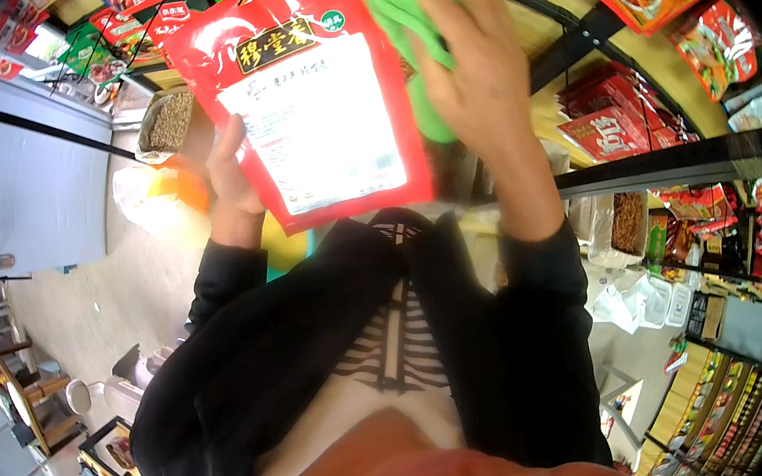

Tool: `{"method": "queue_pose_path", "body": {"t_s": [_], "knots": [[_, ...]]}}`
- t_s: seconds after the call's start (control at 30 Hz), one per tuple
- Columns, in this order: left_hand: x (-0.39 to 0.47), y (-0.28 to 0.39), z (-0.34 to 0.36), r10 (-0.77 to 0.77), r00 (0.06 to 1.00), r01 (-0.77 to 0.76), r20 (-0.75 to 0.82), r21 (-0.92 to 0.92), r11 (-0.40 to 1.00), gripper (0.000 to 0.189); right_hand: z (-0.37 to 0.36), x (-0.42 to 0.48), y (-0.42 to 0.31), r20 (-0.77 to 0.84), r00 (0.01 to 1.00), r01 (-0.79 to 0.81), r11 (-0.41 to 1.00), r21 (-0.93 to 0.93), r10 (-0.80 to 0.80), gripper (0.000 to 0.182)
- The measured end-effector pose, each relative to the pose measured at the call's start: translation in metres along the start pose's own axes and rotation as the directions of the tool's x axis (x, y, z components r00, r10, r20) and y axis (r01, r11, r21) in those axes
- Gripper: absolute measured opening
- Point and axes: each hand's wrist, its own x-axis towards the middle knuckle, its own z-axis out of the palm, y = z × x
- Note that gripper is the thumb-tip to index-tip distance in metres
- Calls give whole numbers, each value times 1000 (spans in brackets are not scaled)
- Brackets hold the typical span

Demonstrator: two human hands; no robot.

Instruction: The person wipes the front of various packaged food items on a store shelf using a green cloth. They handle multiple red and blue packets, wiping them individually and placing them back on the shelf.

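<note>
A large red plastic food packet with a white printed panel stands upright before me at the top centre. My left hand grips its left edge, the thumb on the front and the fingers hidden behind. At the packet's right edge my right hand holds a bright green cloth, which hangs down beside the packet and touches or overlaps its upper right edge. The lower part of the cloth shows behind the hand.
A peg display with hanging red packets runs along the right, with a black metal shelf rail near my right forearm. More packets hang at upper left. An open sack of small tan pieces and a grey-blue door are at left.
</note>
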Motion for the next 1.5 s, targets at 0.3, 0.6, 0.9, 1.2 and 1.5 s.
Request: {"method": "queue_pose_path", "body": {"t_s": [0.3, 0.6, 0.9, 1.2, 1.5], "knots": [[-5, 11, -17, 11, 997, -6, 75, -61, 998, 52, 23, -67, -33, 298, 953, 105, 979, -177, -48, 37], [-2, 23, -14, 81, 996, -81, 21, -5, 997, 53, 6, -129, -7, 569, 819, -73, 997, -24, 74, 36], [17, 12, 43, 95, 992, -95, 88, -3, 995, 54, -32, -82, -33, 231, 935, -250, 963, -104, 268, 76], [-1, -44, 129, 147, 984, -144, 101, -34, 989, 51, -10, -72, -20, 12, 997, -69, 950, -303, 76, 60], [-12, -74, 147, 217, 843, -377, 492, 253, 891, 87, -8, -67, 8, -106, 989, 62, 939, -337, -103, 45]]}}
